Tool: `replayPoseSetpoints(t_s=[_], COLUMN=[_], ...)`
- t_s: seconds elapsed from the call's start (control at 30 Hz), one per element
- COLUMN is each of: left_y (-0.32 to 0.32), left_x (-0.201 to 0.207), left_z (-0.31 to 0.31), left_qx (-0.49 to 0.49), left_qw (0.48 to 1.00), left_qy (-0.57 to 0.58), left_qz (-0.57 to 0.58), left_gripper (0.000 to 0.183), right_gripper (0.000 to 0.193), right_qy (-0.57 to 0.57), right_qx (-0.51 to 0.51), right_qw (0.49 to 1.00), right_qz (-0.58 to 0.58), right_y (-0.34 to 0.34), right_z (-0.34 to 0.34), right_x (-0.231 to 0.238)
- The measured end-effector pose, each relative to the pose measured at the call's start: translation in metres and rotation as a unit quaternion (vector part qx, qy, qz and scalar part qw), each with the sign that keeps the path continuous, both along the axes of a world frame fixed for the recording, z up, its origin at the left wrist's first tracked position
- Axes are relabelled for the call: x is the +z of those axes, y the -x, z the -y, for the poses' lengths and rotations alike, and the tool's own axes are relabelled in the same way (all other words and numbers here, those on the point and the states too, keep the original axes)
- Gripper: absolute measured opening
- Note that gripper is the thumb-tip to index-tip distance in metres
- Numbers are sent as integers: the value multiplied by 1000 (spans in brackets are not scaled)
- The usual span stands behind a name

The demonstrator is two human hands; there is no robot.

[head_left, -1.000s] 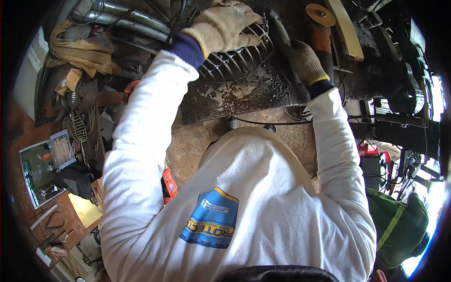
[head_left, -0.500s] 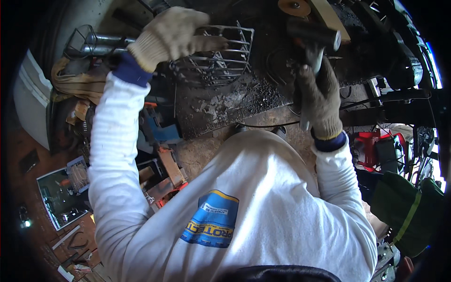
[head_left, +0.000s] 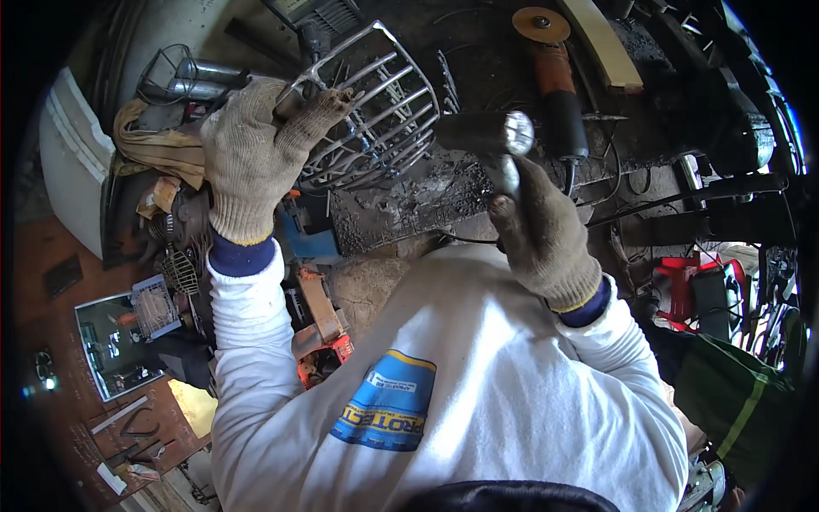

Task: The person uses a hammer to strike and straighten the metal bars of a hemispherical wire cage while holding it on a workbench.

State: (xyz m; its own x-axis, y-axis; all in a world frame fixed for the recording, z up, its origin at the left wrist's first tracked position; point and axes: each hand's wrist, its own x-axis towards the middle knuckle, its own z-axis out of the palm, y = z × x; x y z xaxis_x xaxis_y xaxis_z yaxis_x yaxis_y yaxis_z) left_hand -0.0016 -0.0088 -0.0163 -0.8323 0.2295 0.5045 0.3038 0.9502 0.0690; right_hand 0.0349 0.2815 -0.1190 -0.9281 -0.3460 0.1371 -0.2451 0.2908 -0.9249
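Observation:
My left hand (head_left: 256, 158), in a knitted work glove, is closed on the left side of a bare metal wire cage (head_left: 394, 111) with curved parallel bars. The cage is tilted up over the dark work surface. Its gripped edge is partly hidden by my fingers. In my gloved right hand (head_left: 546, 239) is a hammer (head_left: 479, 133), held by the handle close under the head. The hammer's dark, heavy head has a shiny worn face and lies just right of the cage. I cannot tell whether the two touch.
An angle grinder (head_left: 560, 98) with an orange body and a brown disc lies beyond the hammer. Beside it is a long beige bar (head_left: 601, 47). Thin metal rods (head_left: 448, 81) lie behind the cage. Dark grit (head_left: 375, 209) covers the near edge. A red-framed thing (head_left: 674, 290) stands at right.
My left hand has drawn back toward me and turned the cage more upright. My right hand has brought the hammer left, near the cage, uncovering the angle grinder.

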Motion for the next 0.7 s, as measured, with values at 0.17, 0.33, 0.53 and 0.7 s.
replayPoseSetpoints(t_s=[0.17,0.33,0.53,0.7], left_y=[-7,-10,-5,-12], left_x=[-2,1,0,11], left_z=[-4,-11,0,-3], left_qx=[10,28,-52,25], left_qw=[998,995,975,988], left_qy=[20,-83,147,67], left_qz=[-65,-51,-155,-137], left_gripper=[51,46,44,41], right_gripper=[43,34,40,41], right_qy=[55,277,-24,132], right_qx=[-16,-87,-57,-80], right_qw=[996,945,998,983], right_qz=[-62,-153,-17,-100], right_y=[5,-6,0,5], right_z=[-2,2,-12,-8], right_x=[-4,3,10,25])
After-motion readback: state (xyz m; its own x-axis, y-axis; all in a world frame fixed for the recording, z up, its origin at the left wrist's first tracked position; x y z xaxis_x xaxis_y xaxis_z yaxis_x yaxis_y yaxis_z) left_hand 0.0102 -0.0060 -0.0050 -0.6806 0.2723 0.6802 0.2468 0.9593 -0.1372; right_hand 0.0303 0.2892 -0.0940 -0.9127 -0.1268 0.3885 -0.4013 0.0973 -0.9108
